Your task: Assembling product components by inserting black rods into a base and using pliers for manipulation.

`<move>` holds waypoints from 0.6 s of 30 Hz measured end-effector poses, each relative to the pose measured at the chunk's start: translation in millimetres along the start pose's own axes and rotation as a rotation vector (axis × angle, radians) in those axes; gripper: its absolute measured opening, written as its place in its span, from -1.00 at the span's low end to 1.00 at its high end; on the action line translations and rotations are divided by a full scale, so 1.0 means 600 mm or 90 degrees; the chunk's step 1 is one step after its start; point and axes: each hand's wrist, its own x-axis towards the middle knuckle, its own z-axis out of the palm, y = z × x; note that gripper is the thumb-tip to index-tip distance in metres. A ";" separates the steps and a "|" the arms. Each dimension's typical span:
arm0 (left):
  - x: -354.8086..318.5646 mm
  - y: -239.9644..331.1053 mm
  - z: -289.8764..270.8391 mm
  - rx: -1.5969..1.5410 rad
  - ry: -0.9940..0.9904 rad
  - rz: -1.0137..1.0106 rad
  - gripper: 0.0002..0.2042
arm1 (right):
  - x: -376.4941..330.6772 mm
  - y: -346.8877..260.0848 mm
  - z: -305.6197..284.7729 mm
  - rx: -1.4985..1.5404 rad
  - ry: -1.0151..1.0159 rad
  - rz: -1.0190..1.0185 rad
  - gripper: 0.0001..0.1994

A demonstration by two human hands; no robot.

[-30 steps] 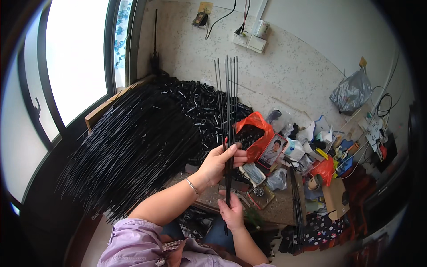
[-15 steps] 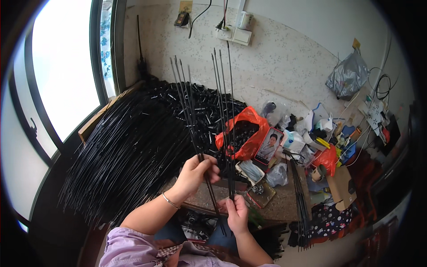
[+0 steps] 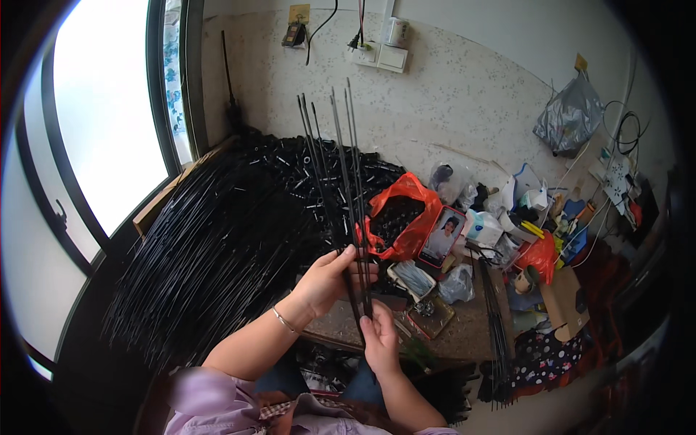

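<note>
Several thin black rods (image 3: 353, 185) stand nearly upright in front of me, their tops spread apart. My left hand (image 3: 328, 281) is closed round them at mid-length, thumb pressed on the front and fingertips showing behind. Lower down and to the right, my right hand (image 3: 381, 342) grips the same bundle near its lower end. To the left lies a big pile of similar black rods (image 3: 196, 254), fanned out over the table's edge. Behind the held rods is a heap of short black tubular parts (image 3: 290, 167).
Right of the rods sit an open red plastic bag (image 3: 428, 221) of dark parts and a phone (image 3: 441, 238) showing a person. A small tray (image 3: 411, 280) holds thin pale pieces. Another bundle of rods (image 3: 496, 326) overhangs the table (image 3: 464, 333). Clutter and a cardboard box (image 3: 564, 304) lie farther right.
The two separate groups of rods, one in each hand, have come together into one bundle. My left hand has moved slightly right, closer to my right hand.
</note>
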 end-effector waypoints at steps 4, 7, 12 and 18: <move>0.035 0.000 -0.003 0.005 -0.051 -0.024 -0.77 | -0.066 0.039 -0.001 0.051 -0.113 0.238 -0.67; 0.032 -0.019 -0.004 0.071 -0.085 -0.004 -0.80 | -0.098 0.082 -0.025 -0.057 -0.229 0.236 -0.64; -0.002 -0.077 -0.028 0.378 -0.121 0.007 -0.84 | -0.063 0.057 -0.031 0.347 -0.152 0.326 -0.48; -0.059 -0.154 -0.102 0.693 -0.483 0.345 -0.79 | 0.050 0.067 -0.057 0.786 -0.199 0.663 -0.21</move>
